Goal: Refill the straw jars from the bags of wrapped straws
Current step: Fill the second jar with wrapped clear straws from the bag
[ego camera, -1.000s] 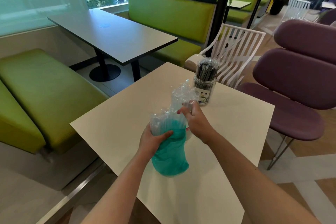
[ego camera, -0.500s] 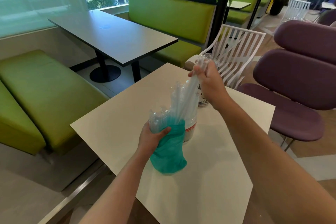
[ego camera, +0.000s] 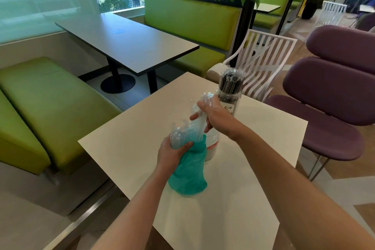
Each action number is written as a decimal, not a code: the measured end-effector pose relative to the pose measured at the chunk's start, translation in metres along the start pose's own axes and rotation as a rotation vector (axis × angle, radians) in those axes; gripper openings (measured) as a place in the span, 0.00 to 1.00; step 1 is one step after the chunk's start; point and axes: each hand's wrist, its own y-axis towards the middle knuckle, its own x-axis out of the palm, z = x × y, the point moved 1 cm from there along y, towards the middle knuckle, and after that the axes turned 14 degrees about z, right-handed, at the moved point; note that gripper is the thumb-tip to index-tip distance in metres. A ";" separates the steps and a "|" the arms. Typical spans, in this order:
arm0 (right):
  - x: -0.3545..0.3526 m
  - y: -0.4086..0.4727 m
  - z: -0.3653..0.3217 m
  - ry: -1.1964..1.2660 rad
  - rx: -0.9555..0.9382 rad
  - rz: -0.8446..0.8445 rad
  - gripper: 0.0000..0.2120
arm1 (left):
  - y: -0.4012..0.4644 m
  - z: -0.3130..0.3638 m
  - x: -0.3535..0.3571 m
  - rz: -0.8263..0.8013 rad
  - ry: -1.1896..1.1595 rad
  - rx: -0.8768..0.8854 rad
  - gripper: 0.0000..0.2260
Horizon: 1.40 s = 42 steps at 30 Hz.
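Observation:
A teal plastic bag (ego camera: 187,174) of clear-wrapped straws stands on the cream table (ego camera: 253,178). My left hand (ego camera: 172,153) grips the bag around its neck, where wrapped straw ends stick out. My right hand (ego camera: 215,114) holds a bundle of wrapped straws (ego camera: 199,122) that slants up out of the bag. Behind the bag stands a clear jar (ego camera: 212,148) with a red-lettered label, mostly hidden. Farther back, a second clear jar (ego camera: 229,97) is packed with dark wrapped straws.
A white slatted chair (ego camera: 263,63) and purple chairs (ego camera: 328,111) stand beyond the table on the right. A green bench (ego camera: 50,107) lies to the left, with a grey table (ego camera: 125,40) and green booth seating behind it.
My right hand had lifted a bundle of straws high above the bag; it has now come back down and closer to the bag, still holding straws. The left hand has kept its grip.

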 end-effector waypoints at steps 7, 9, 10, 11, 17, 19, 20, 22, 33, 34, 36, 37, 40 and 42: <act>-0.019 0.006 -0.029 0.019 -0.204 0.244 0.22 | 0.005 -0.010 -0.002 -0.014 -0.033 -0.028 0.27; -0.027 0.007 -0.039 0.029 -0.252 0.297 0.22 | 0.005 -0.009 -0.001 -0.018 -0.033 -0.027 0.27; -0.031 0.008 -0.043 0.030 -0.269 0.322 0.22 | 0.005 -0.008 -0.001 -0.017 -0.037 -0.026 0.26; -0.034 0.009 -0.046 0.029 -0.283 0.345 0.22 | 0.005 -0.008 0.000 -0.014 -0.035 -0.025 0.25; -0.050 0.010 -0.061 0.036 -0.359 0.476 0.19 | 0.009 -0.011 0.000 0.003 0.014 -0.012 0.26; -0.054 0.013 -0.063 -0.012 -0.388 0.516 0.21 | 0.010 -0.012 -0.001 0.007 0.016 -0.010 0.25; -0.054 0.014 -0.063 -0.032 -0.396 0.521 0.22 | 0.011 -0.012 -0.001 0.008 0.012 -0.009 0.25; -0.053 0.015 -0.060 -0.059 -0.395 0.498 0.22 | 0.011 -0.013 -0.001 0.008 -0.001 -0.017 0.25; -0.029 0.019 0.008 -0.217 -0.212 0.328 0.19 | 0.010 -0.014 -0.003 0.030 -0.019 -0.057 0.27; -0.027 0.018 0.014 -0.235 -0.204 0.331 0.18 | 0.009 -0.013 -0.004 0.030 -0.024 -0.058 0.26; -0.023 0.015 0.023 -0.293 -0.198 0.331 0.17 | 0.009 -0.013 -0.004 0.034 -0.024 -0.052 0.25; -0.020 0.013 0.028 -0.342 -0.216 0.332 0.16 | 0.009 -0.013 -0.004 0.037 -0.017 -0.045 0.25; -0.009 0.010 0.039 -0.485 -0.329 0.372 0.15 | 0.009 -0.013 -0.003 0.035 -0.010 -0.038 0.25; -0.004 0.011 0.044 -0.562 -0.399 0.412 0.16 | 0.008 -0.013 -0.004 0.034 -0.014 -0.041 0.26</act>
